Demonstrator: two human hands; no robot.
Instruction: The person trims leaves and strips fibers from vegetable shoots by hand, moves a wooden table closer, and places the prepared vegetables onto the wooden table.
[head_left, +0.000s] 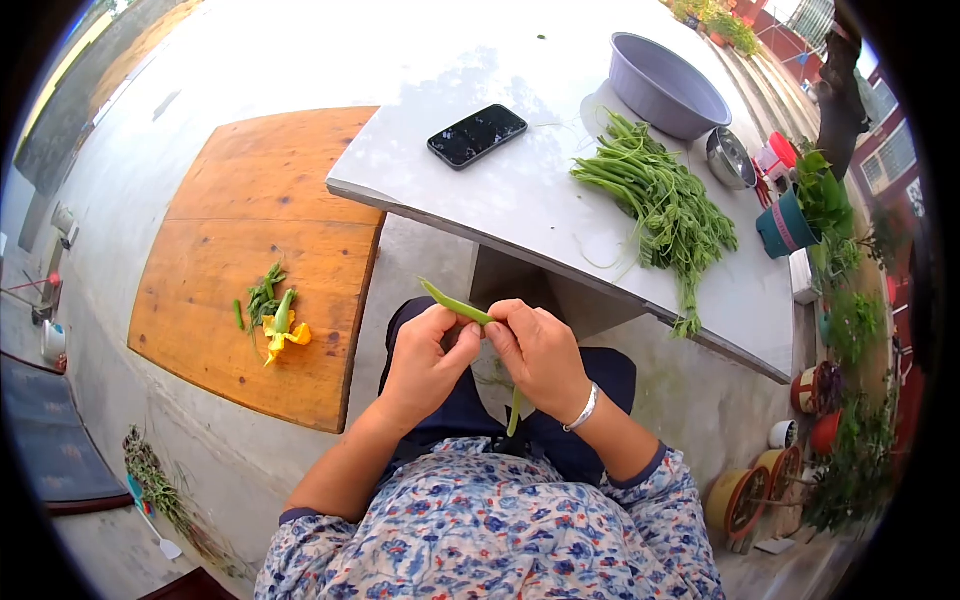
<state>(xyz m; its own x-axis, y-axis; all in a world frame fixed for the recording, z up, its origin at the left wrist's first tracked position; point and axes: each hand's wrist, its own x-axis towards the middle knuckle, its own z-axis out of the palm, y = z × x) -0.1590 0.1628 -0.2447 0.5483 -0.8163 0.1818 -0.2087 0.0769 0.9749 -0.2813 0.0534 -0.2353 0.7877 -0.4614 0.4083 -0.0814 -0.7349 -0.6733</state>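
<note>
A green stem (455, 302) runs between my two hands above my lap, its cut end sticking out up and to the left. My left hand (432, 358) pinches it near the middle. Close beside, fingertips almost touching, my right hand (535, 360) with a silver bracelet is closed on the same stem. Another green length (515, 412) hangs below my right hand; whether it joins the held stem is hidden. A leafy bunch of green stems (660, 195) lies on the grey table (440, 200), its tips drooping over the front edge.
On the grey table are a phone (477, 136), a purple-grey basin (668, 85), a metal bowl (731, 158) and a teal pot (787, 226). The wooden board (270, 190) at left holds a yellow flower (284, 330) and green scraps (264, 298). Potted plants line the right side.
</note>
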